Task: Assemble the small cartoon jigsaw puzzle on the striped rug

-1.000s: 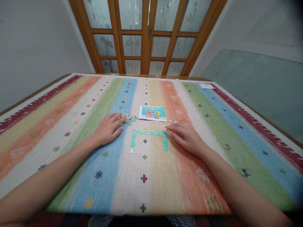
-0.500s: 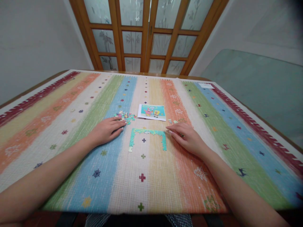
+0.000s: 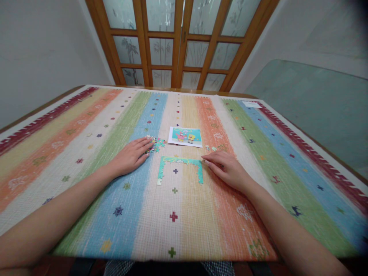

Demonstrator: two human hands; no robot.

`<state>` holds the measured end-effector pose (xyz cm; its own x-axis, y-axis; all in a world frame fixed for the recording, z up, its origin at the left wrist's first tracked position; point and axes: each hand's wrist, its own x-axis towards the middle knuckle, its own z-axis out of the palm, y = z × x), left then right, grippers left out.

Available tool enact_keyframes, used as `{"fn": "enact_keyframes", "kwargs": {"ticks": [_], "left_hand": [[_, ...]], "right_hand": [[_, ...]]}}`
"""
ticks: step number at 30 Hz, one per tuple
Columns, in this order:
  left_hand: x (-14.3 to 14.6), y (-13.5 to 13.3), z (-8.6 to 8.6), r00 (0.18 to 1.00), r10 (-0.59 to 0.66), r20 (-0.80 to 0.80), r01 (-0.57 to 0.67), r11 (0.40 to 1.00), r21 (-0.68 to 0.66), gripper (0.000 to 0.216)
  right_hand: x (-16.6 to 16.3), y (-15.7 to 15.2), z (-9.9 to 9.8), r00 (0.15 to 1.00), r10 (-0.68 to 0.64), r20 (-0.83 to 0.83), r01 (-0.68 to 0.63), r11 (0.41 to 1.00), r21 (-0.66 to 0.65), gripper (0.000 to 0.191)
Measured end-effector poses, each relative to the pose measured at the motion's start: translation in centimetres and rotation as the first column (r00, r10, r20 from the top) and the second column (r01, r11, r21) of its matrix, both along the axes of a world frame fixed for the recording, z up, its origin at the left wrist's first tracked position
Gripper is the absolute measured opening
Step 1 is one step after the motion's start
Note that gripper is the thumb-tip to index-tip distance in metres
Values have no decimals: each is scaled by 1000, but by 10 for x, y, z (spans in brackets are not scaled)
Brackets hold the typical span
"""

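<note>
My left hand (image 3: 132, 154) lies palm down with its fingers stretched over the left side of a pile of small jigsaw pieces (image 3: 158, 144), covering part of it. My right hand (image 3: 225, 165) rests on the cloth by the top right corner of a partly joined puzzle border (image 3: 200, 172). Its index finger is extended, the thumb lies just below, and no piece shows between them. The turquoise border has a top row and two sides, with its bottom open. Behind it lies a picture card (image 3: 185, 137) with cartoon characters on a turquoise background.
A few loose puzzle pieces (image 3: 213, 148) lie beyond my right hand. The table wears a striped, patterned cloth (image 3: 198, 214). A small white paper (image 3: 251, 104) lies at the far right. Wood-framed glass doors (image 3: 176, 42) stand behind the table.
My left hand has shifted slightly forward, with its fingers farther over the pile. My right hand stays almost still beside the border.
</note>
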<state>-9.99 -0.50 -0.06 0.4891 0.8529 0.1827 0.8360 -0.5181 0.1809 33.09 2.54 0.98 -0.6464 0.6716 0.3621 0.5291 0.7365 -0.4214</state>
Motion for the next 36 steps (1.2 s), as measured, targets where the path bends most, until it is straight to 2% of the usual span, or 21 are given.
{"fn": "enact_keyframes", "kwargs": {"ticks": [3, 11, 16, 20, 23, 29, 36], "left_hand": [[-3, 1, -1, 1000, -13, -1, 13, 998, -65, 58], [-8, -1, 1, 992, -106, 66, 108, 994, -29, 47], [-28, 4, 4, 992, -21, 122, 21, 1000, 6, 57], [-46, 10, 9, 995, -44, 93, 40, 998, 51, 46], [-48, 11, 11, 992, -82, 96, 73, 993, 98, 38], [-48, 13, 7, 996, 4, 90, -20, 985, 172, 43], [-49, 12, 12, 986, -132, 106, 119, 985, 123, 33]], "right_hand": [[0, 0, -1, 1000, -5, -4, 5, 1000, -3, 25], [1, 0, 0, 1000, -20, -15, 19, 1000, -21, 26], [2, 0, 0, 1000, -24, -6, 23, 1000, -17, 26], [2, -1, 1, 999, -34, -15, 34, 999, -4, 25], [2, -1, 2, 999, -33, -26, 33, 999, -1, 26], [4, 0, 2, 999, -25, -33, 26, 1000, 13, 25], [4, -1, 5, 1000, -12, -5, 12, 1000, 27, 25]]}}
